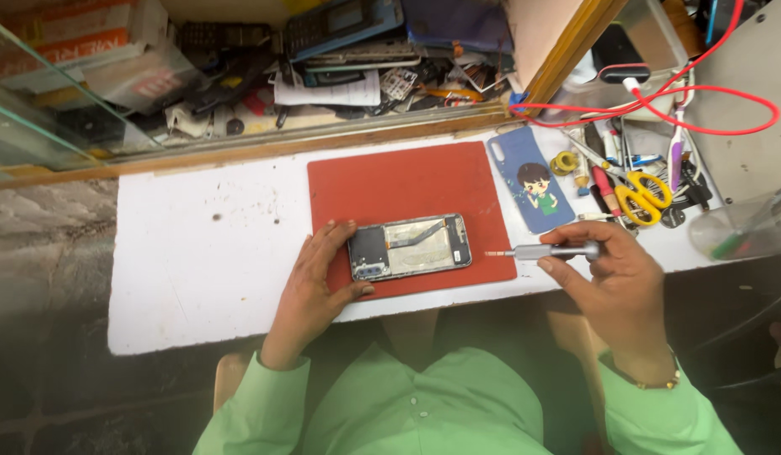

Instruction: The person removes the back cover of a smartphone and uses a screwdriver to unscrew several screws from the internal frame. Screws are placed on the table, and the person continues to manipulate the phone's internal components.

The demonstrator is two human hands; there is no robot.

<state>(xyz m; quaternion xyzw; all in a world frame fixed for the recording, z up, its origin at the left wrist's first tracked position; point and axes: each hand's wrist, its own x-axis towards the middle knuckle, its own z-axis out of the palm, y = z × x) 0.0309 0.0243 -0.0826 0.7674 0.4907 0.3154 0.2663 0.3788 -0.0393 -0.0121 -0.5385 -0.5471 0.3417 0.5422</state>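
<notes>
An opened phone (411,246) with its back off lies flat on a red work mat (407,181), its inner parts showing. My left hand (316,278) grips the phone's left end, thumb below it and fingers above. My right hand (605,274) holds a small grey screwdriver (542,251) level, its tip pointing left and hanging a little to the right of the phone, apart from it.
The mat lies on a white bench (205,253). A blue phone cover (532,179) with a cartoon figure lies right of the mat. Yellow scissors (643,195), pens and tools crowd the right end under a red cable (711,105). A cluttered shelf of phones (323,50) runs behind.
</notes>
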